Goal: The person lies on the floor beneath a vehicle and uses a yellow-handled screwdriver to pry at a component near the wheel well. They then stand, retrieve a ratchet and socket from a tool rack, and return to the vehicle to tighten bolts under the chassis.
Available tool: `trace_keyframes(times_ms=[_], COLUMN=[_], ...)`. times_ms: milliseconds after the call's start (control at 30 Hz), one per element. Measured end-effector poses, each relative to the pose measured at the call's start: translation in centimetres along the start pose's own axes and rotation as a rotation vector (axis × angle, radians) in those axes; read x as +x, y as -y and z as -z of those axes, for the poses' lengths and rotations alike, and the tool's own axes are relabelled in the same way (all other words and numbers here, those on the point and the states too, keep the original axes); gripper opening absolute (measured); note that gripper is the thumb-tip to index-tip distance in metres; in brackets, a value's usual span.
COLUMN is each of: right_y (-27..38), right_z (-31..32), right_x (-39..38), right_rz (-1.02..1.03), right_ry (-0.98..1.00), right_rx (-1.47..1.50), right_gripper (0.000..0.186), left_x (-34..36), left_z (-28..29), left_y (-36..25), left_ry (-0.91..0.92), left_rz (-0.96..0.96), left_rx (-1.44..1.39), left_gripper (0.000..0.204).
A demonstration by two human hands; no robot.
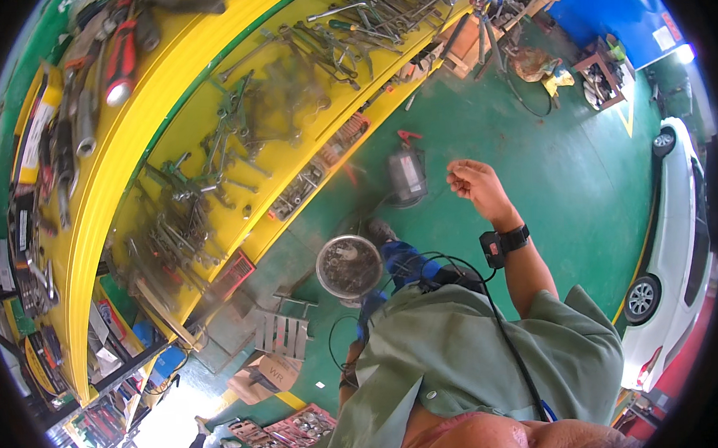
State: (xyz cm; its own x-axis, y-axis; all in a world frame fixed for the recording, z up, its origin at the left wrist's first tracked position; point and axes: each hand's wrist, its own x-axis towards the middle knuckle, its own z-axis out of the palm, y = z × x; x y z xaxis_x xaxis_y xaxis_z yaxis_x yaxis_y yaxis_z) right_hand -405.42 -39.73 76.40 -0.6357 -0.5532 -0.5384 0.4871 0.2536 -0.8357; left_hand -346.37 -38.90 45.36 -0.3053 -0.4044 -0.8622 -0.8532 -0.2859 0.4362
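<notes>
My right hand (475, 185) is held out over the green floor, with its fingers curled in and nothing visible in them. A black strap with a small box (504, 246) is round that wrist. Nearest to this hand is a dark grey boxy thing (407, 176) with a pale label, standing on the floor with a red clamp (409, 135) beside it. Low at my left side, my left hand (354, 352) shows only in part beside a black wrist strap; my shirt hides its fingers. A round metal tub (322, 267) with dark contents stands by my legs.
Yellow shelves (95, 227) along the left hold many wrenches, pliers and screwdrivers. A slatted metal stool (282, 333), a cardboard box (268, 375) and an open socket set (304, 426) lie lower left. A white car (670, 290) stands at right; a wooden crate (601, 85) is far right.
</notes>
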Motion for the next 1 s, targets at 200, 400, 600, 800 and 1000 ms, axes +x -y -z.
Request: trace_keyframes(times_ms=[200, 400, 600, 800, 1000], right_y=[-1.5, -0.6, -0.5, -1.4, -0.7], right_z=[2.3, 2.4, 1.8, 1.0, -1.6], right_x=[7.5, 12.6, 15.4, 18.0, 20.2], right_rz=[-0.129, -0.168, -0.212, -0.256, -0.247], right_ry=[-0.021, -0.007, 0.042, 0.058, 0.142], right_rx=[0.233, 0.248, 0.252, 0.232, 0.161], right_gripper=[0.016, 0.014, 0.014, 0.014, 0.014], left_x=[-0.6, -0.7, -3.2, -5.1, -5.9], left_z=[-1.2, -4.1, -3.0, -2.6, -4.2], left_y=[0.5, 0.2, -2.4, -7.7, -8.6], left_ry=[0.001, -0.041, -0.047, -0.036, -0.214], left_rz=[0.004, 0.007, 0.16, 0.187, 0.277], left_rx=[0.07, 0.071, 0.059, 0.118, 0.041], left_gripper=[0.044, 0.054, 0.06, 0.054, 0.056])
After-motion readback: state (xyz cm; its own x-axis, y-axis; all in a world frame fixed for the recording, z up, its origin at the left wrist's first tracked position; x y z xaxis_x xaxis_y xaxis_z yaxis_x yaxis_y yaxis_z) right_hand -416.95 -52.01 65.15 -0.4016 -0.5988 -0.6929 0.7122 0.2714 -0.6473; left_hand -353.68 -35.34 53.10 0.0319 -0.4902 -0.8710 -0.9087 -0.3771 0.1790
